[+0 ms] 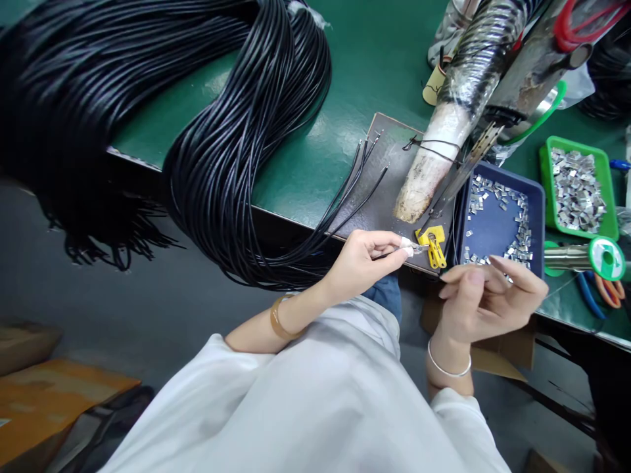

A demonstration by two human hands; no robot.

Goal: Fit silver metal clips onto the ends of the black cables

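My left hand (367, 259) is closed in a pinch on the end of a black cable (387, 253), with a small metal connector (419, 249) at its tip. White tape covers a fingertip. The connector is beside a yellow clip-like holder (434, 246) at the board's front edge. My right hand (488, 299) is in front of the blue tray (505, 197), thumb against the fingers and outer fingers raised. A thin solder wire (559, 289) runs from the spool (605, 258) towards this hand; its end is hard to see.
A large bundle of black cables (246, 131) hangs over the edge of the green table (365, 59). A wrapped duct (444, 144) and a metal stand rise over the brown board (387, 141). Metal parts fill a green tray (614, 197). Pliers (591, 295) lie at right.
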